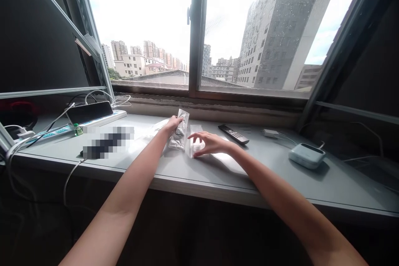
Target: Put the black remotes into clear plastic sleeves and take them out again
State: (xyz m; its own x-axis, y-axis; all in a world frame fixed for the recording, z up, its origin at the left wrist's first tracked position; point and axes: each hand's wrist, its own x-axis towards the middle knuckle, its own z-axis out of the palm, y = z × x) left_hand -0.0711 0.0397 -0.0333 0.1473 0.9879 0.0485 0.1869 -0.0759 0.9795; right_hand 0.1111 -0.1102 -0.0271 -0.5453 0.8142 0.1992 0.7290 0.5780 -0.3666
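Note:
My left hand [173, 124] grips the upper end of a clear plastic bag [178, 131] that lies on the grey window counter [199, 174], with a dark, silvery item inside the bag. My right hand [207, 142] hovers with its fingers spread, fingertips at or just over a second clear plastic bag [195, 141]. That narrower bag lies just right of the first one, and its contents are hard to make out. A black remote control [233, 134] lies beyond my right hand, apart from it.
A white power strip [75, 129] with cables, a dark tablet [89, 112] and a small green bottle [77, 129] stand at the left. A pixelated blurred object [107, 142] lies nearby. A white adapter [270, 133] and a pale box device [307, 155] sit right, below the window [196, 33].

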